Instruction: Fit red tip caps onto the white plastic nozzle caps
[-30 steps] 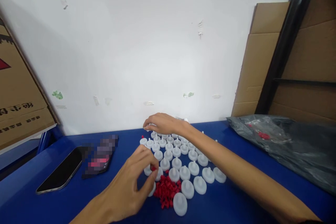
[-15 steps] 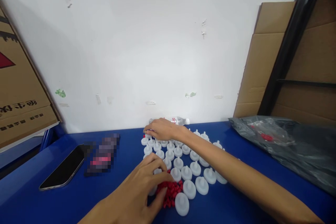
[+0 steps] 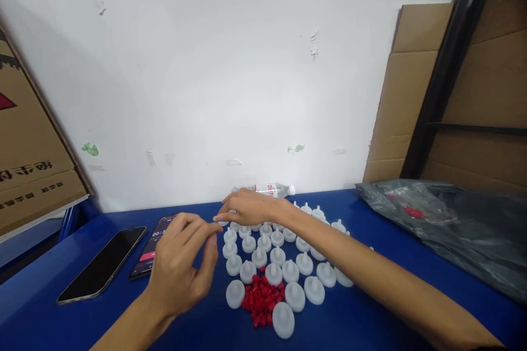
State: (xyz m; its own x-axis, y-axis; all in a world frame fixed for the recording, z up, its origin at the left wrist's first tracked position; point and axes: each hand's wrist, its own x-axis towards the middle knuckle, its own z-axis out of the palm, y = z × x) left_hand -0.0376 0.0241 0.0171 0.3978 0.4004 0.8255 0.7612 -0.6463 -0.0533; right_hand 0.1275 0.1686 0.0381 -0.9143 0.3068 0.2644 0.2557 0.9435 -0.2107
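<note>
My left hand (image 3: pixel 183 258) is raised beside the left side of the group, thumb and forefinger pinched together; whatever lies between the tips is too small to make out. At the far left of the group, the fingers of my right hand (image 3: pixel 247 207) close on a white nozzle cap (image 3: pixel 223 223), partly hidden under them. Several more white caps with upright nozzles (image 3: pixel 277 255) stand in loose rows below my right forearm. Close to the near edge of the group is a heap of small red caps (image 3: pixel 262 299), with white caps around it.
A clear bottle (image 3: pixel 272 191) lies against the wall behind my right hand. Two phones, one dark (image 3: pixel 102 266) and one with a lit timer (image 3: pixel 149 255), lie at left. A grey plastic bag (image 3: pixel 411 230) covers the table's right side; cardboard (image 3: pixel 35 164) stands at left.
My left hand has lifted away from the red heap and moved left and up toward my right hand. My right hand has shifted slightly left, onto a white cap.
</note>
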